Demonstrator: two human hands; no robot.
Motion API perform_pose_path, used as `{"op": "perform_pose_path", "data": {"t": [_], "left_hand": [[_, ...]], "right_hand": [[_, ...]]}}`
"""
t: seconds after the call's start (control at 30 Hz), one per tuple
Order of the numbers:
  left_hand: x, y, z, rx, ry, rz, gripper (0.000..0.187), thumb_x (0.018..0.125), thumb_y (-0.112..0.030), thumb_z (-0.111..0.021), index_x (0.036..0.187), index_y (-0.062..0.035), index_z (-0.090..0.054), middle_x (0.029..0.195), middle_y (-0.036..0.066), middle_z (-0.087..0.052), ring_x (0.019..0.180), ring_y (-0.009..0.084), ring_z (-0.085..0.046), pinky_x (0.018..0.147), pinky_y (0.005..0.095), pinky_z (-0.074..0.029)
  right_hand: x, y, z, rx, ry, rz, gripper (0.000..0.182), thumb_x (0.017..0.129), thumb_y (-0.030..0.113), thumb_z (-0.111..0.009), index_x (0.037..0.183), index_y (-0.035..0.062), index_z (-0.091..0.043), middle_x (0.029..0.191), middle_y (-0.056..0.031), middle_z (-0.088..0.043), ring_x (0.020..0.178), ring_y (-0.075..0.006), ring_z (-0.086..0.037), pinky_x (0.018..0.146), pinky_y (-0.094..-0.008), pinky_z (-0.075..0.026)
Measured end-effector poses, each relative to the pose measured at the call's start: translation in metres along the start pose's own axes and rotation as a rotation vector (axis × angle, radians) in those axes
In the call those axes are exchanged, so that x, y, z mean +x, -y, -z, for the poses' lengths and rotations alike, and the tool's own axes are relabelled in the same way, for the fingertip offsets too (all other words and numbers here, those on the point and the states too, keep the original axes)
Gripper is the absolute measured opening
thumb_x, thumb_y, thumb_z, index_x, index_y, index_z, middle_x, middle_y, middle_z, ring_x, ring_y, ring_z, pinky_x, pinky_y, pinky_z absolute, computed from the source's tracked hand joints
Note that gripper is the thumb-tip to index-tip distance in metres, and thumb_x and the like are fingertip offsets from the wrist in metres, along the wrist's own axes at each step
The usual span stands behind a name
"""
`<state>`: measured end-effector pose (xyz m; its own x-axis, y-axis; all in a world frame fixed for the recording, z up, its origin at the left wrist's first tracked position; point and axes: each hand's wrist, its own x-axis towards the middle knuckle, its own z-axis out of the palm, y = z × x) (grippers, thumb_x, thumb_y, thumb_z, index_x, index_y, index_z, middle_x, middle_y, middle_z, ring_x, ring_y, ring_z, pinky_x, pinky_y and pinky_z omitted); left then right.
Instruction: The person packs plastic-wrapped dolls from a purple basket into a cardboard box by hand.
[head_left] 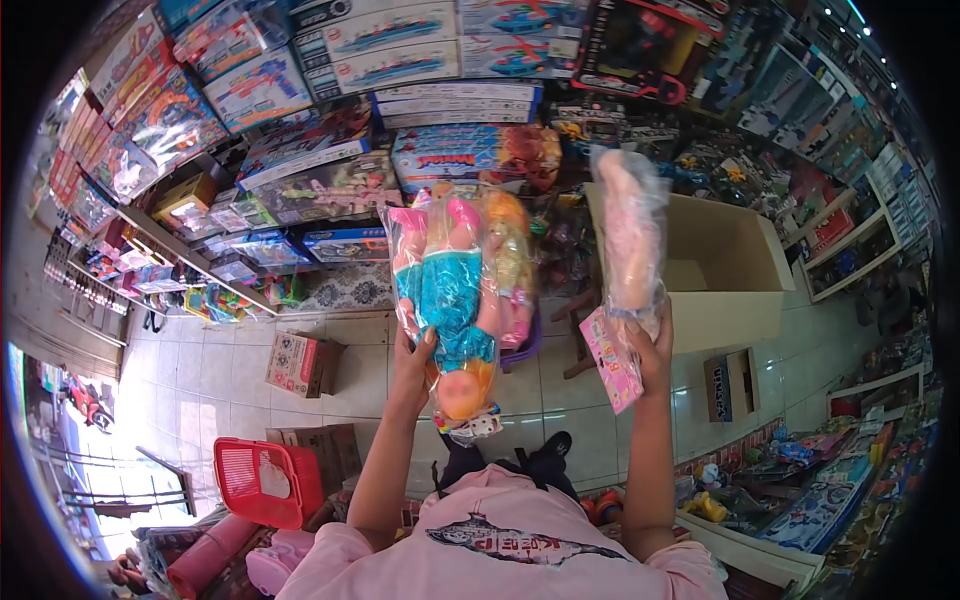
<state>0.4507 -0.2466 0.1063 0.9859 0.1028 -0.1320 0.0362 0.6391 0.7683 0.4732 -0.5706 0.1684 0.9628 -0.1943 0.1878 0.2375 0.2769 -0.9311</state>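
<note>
A plastic-wrapped doll in a blue outfit hangs head down, its pink feet at the top, with my left hand closed round its left edge. Just right of it, partly behind, is another wrapped doll in yellow and pink. My right hand grips the lower end of a third clear package, which holds something pale and pink. A pink printed card is at that package's lower left, beside my fingers.
A large open cardboard box stands beyond my right hand. Boxed toys fill the shelves ahead. A red basket is at lower left, a small carton on the tiled floor, another carton at right.
</note>
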Motion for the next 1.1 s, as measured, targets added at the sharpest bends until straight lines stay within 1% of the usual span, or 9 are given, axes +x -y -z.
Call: {"op": "perform_pose_path", "data": {"t": [0.13, 0.33, 0.43, 0.53, 0.6, 0.7, 0.83, 0.9, 1.1], "left_hand": [[-0.009, 0.045, -0.065, -0.002, 0.044, 0.056, 0.075, 0.088, -0.011, -0.071, 0.147, -0.0067, -0.025, 0.132, 0.010, -0.050, 0.116, 0.0209, -0.056, 0.095, 0.0376, -0.051], [-0.021, 0.103, -0.156, 0.126, 0.098, 0.118, 0.074, 0.080, -0.004, -0.077, 0.141, -0.0058, -0.034, 0.125, 0.010, -0.054, 0.112, 0.0194, -0.058, 0.093, 0.0353, -0.052], [-0.027, 0.113, -0.193, 0.184, 0.180, 0.024, 0.071, 0.079, -0.005, -0.078, 0.138, -0.0050, -0.038, 0.123, 0.008, -0.055, 0.112, 0.0186, -0.057, 0.094, 0.0347, -0.051], [-0.016, 0.123, -0.201, 0.206, 0.160, 0.041, 0.069, 0.080, -0.007, -0.077, 0.137, -0.0040, -0.039, 0.123, 0.008, -0.056, 0.112, 0.0187, -0.057, 0.094, 0.0344, -0.051], [-0.013, 0.130, -0.206, 0.187, 0.143, 0.002, 0.069, 0.080, -0.009, -0.078, 0.136, -0.0031, -0.039, 0.122, 0.008, -0.057, 0.109, 0.0190, -0.059, 0.093, 0.0348, -0.052], [0.007, 0.132, -0.195, 0.191, 0.163, 0.009, 0.071, 0.080, -0.012, -0.078, 0.137, -0.0029, -0.038, 0.120, 0.008, -0.058, 0.105, 0.0187, -0.061, 0.090, 0.0353, -0.053], [0.034, 0.135, -0.196, 0.107, 0.138, 0.003, 0.070, 0.081, -0.017, -0.078, 0.136, -0.0012, -0.039, 0.119, 0.009, -0.059, 0.105, 0.0186, -0.061, 0.090, 0.0353, -0.054], [0.050, 0.135, -0.204, 0.036, 0.124, -0.001, 0.070, 0.081, -0.018, -0.078, 0.136, -0.0004, -0.038, 0.120, 0.009, -0.059, 0.106, 0.0194, -0.061, 0.091, 0.0359, -0.054], [0.104, 0.151, -0.208, -0.191, 0.229, 0.027, 0.072, 0.084, -0.017, -0.074, 0.140, 0.0008, -0.033, 0.128, 0.013, -0.056, 0.115, 0.0235, -0.059, 0.096, 0.0400, -0.053]], "right_hand": [[-0.032, 0.028, 0.088, 0.177, -0.085, -0.183, 0.079, 0.075, 0.011, -0.065, 0.146, 0.0026, -0.031, 0.134, -0.0130, -0.049, 0.120, -0.0254, -0.053, 0.103, -0.0373, -0.042], [-0.058, 0.028, 0.214, 0.260, -0.177, -0.198, 0.080, 0.074, 0.016, -0.062, 0.145, -0.0026, -0.030, 0.136, -0.0149, -0.050, 0.126, -0.0281, -0.051, 0.109, -0.0414, -0.039], [-0.061, 0.041, 0.249, 0.302, -0.138, -0.184, 0.084, 0.072, 0.017, -0.063, 0.147, -0.0016, -0.029, 0.137, -0.0146, -0.049, 0.127, -0.0287, -0.049, 0.110, -0.0422, -0.038], [-0.053, 0.041, 0.272, 0.344, -0.056, -0.130, 0.092, 0.074, 0.029, -0.073, 0.148, 0.0000, -0.027, 0.141, -0.0138, -0.046, 0.130, -0.0297, -0.046, 0.111, -0.0440, -0.037], [-0.042, 0.036, 0.280, 0.428, 0.021, -0.095, 0.103, 0.073, 0.045, -0.080, 0.149, 0.0018, -0.024, 0.147, -0.0125, -0.040, 0.134, -0.0298, -0.042, 0.113, -0.0447, -0.033], [-0.020, 0.031, 0.283, 0.381, -0.135, -0.156, 0.109, 0.072, 0.054, -0.080, 0.150, 0.0025, -0.023, 0.150, -0.0116, -0.036, 0.137, -0.0290, -0.038, 0.115, -0.0440, -0.030], [0.017, 0.046, 0.274, 0.275, -0.181, -0.118, 0.099, 0.078, 0.053, -0.074, 0.149, 0.0021, -0.027, 0.145, -0.0139, -0.043, 0.132, -0.0308, -0.044, 0.112, -0.0459, -0.035], [0.040, 0.053, 0.272, 0.194, -0.170, -0.124, 0.089, 0.081, 0.038, -0.074, 0.148, 0.0020, -0.028, 0.144, -0.0133, -0.044, 0.132, -0.0296, -0.044, 0.112, -0.0440, -0.034], [0.112, 0.074, 0.288, -0.065, -0.017, -0.092, 0.085, 0.077, 0.016, -0.072, 0.147, 0.0004, -0.026, 0.144, -0.0134, -0.041, 0.133, -0.0256, -0.042, 0.112, -0.0393, -0.032]]}}
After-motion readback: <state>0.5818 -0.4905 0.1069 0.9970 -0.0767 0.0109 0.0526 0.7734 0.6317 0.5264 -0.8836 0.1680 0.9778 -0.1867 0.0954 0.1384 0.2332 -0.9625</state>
